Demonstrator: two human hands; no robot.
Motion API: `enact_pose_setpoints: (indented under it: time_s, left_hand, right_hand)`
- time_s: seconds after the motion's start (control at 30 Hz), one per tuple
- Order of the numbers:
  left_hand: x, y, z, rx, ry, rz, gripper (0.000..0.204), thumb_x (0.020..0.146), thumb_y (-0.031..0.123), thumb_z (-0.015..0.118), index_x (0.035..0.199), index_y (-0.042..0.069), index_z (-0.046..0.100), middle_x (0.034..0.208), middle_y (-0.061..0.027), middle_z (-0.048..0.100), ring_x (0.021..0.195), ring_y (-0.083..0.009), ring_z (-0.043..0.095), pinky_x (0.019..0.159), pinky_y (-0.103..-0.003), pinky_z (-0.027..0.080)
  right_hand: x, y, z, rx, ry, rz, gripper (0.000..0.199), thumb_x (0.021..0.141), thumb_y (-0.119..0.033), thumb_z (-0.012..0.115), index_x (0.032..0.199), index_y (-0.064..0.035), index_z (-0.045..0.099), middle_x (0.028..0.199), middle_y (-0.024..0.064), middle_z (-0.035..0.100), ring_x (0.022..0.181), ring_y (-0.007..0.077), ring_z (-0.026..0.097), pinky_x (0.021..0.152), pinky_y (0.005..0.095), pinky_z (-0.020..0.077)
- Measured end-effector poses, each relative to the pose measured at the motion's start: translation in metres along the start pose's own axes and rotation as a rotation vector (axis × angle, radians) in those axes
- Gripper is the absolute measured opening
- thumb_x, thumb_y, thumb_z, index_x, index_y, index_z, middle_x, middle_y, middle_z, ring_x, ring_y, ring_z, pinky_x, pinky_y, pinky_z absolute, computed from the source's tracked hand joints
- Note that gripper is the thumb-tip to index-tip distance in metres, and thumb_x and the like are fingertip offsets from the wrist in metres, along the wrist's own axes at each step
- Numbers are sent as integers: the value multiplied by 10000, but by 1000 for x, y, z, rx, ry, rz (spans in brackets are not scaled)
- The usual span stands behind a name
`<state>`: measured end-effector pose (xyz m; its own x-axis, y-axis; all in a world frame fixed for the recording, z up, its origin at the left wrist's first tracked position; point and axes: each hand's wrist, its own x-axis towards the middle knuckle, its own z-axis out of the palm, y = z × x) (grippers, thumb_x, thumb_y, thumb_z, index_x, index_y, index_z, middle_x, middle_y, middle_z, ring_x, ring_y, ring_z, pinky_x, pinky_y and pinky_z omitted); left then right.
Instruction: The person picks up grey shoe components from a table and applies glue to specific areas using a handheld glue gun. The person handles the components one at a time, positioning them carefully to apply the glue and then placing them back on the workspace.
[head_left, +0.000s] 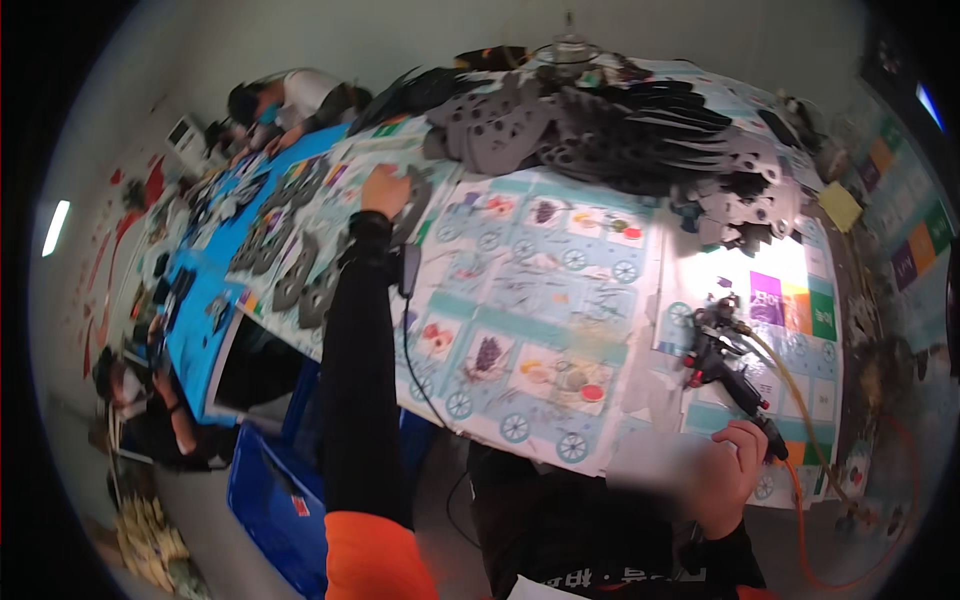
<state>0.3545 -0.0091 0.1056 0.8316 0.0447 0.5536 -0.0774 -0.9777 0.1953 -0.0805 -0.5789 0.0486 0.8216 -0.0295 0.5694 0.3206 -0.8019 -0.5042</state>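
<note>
My left arm [368,400] stretches far across the table. My left hand [383,192] is closed at the edge of a curved dark grey flat piece [413,203]. More such curved grey pieces [296,275] lie in rows to its left. My right hand [735,478] is by the near table edge with its fingers curled. A pale blurred patch [660,468] beside it hides part of the hand, and what it holds cannot be made out. Just beyond those fingers lies a black spray gun [728,365] with red parts.
Heaps of grey cut-out pieces [600,130] cover the far side of the printed table sheet [520,300]. An orange hose [798,520] and a yellowish hose [790,380] run at right. A blue bin [265,500] stands below left. Two people [300,100] sit along a blue surface [195,340].
</note>
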Motion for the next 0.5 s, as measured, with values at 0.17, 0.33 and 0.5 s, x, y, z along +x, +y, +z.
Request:
enact_pose_setpoints:
  time_s: [0.17,0.33,0.5]
  left_hand:
    - [-14,49,54,-797,-398,-460,377,933,210,706,1241,-4,670,1017,-87,695,917,-184,665,748,-367,547]
    - [11,186,124,-307,-219,-203,589,865,398,798,1199,-68,661,1280,-308,668,1271,-459,615,1061,-527,519]
    - [7,187,127,-414,-73,-591,730,832,339,876,1288,-134,560,1285,-338,656,1151,-490,680,1016,-488,564]
  right_hand:
    - [1,0,9,-5,-24,-9,208,680,93,629,846,-32,654,998,147,625,1106,426,609,946,494,496]
    - [2,1,-13,-101,24,-181,125,937,22,570,906,-24,682,1020,164,692,1022,385,627,934,521,498]
    - [9,-8,-1,-76,-8,-185,128,912,17,587,862,-46,686,970,155,692,983,371,626,919,501,505]
